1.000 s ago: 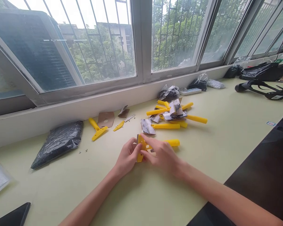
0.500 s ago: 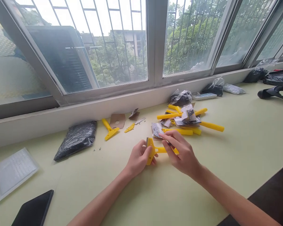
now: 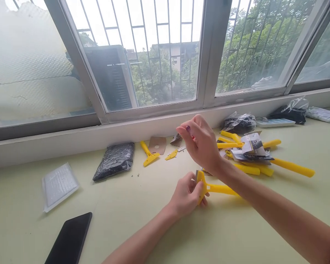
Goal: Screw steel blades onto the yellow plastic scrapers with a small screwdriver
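Note:
My left hand [image 3: 187, 194] is closed around the head of a yellow scraper [image 3: 222, 189], thumb on its face. The metal blade edge shows at the head's upper left, and the handle runs right, partly behind my right forearm. Raised above it, my right hand [image 3: 202, 145] is curled around a thin tool with a purple and red end [image 3: 188, 129], apparently a screwdriver, mostly hidden by the fingers. Beyond my hands lie another yellow scraper [image 3: 150, 156], a loose yellow cover plate [image 3: 171, 155] with small screws on it, and a brown card [image 3: 157, 145].
To the right is a pile of yellow scrapers [image 3: 294, 167] with printed cards [image 3: 253, 145]. A black plastic-wrapped packet [image 3: 115, 159], a clear packet [image 3: 61, 187] and a black phone [image 3: 70, 238] lie left. Small screws [image 3: 132, 175] dot the table. Bagged items [image 3: 239, 123] stand along the window wall.
My right hand has lifted from the scraper's handle, up and away toward the window, with the tool still in it. My left hand keeps its hold. The camera view has turned left.

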Demonstrator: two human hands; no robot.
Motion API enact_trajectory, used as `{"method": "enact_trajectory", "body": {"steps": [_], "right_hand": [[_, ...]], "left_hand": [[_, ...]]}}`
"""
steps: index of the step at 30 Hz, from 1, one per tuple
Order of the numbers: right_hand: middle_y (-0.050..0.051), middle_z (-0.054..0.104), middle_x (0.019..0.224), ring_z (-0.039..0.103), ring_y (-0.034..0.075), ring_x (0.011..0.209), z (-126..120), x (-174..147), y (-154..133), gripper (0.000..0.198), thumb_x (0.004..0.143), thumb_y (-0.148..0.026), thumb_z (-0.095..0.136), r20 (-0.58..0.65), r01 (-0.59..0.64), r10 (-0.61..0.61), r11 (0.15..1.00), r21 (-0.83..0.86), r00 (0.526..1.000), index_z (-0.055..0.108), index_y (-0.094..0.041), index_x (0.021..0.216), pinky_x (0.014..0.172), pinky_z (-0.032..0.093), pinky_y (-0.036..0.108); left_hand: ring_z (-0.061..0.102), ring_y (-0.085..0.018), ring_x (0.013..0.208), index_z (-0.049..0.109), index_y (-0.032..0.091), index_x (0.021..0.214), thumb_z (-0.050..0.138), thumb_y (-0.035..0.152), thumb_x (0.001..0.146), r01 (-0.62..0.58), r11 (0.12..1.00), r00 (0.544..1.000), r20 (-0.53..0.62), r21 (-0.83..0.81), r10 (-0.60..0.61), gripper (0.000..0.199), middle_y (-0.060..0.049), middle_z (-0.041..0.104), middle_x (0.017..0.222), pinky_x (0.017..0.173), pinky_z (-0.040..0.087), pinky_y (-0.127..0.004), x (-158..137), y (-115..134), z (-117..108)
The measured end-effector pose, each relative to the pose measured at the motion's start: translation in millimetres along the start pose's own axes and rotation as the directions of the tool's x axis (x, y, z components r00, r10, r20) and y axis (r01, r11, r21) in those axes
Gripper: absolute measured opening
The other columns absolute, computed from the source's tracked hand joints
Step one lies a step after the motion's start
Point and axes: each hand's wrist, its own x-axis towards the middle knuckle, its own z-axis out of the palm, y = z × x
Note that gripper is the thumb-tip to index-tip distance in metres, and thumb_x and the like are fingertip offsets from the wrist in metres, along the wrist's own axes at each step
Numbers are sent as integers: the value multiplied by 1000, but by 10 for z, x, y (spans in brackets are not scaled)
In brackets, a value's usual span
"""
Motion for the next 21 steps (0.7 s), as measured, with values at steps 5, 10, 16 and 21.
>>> {"method": "enact_trajectory", "body": {"steps": [5,10,16,21], "right_hand": [[-2,46,58,36,12,54,472,83,337,57,97,-66,46,241,-150,150,989,-19,959,38,-21,62,57,30,27],[-3,48,45,44,13,43,678,-355,756,62,91,-75,44,410,-450,402,893,23,818,37,-23,59,52,35,27],[-2,57,52,55,14,43,813,-625,887,60,90,-76,46,395,-527,433,833,167,810,44,-23,64,53,44,27],[-3,51,48,55,15,46,898,-694,927,60,90,-75,48,390,-537,443,825,175,807,42,-23,62,53,45,26]], "left_hand": [[65,-14,52,38,21,89,56,59,92,-7,1000,1000,1,-17,7,42,-5,70,81,48,52,-27,13,-18,3],[64,-14,50,35,22,86,56,62,91,7,1000,1000,-5,-31,-7,46,-5,69,77,46,51,-27,16,17,18],[63,-14,49,34,22,85,56,65,89,11,999,1000,1,-42,-11,48,-5,69,76,46,50,-26,21,1,22],[63,-14,48,35,22,86,58,67,87,38,998,999,-10,-59,-39,50,-5,68,76,46,51,-27,30,-12,8]]}}
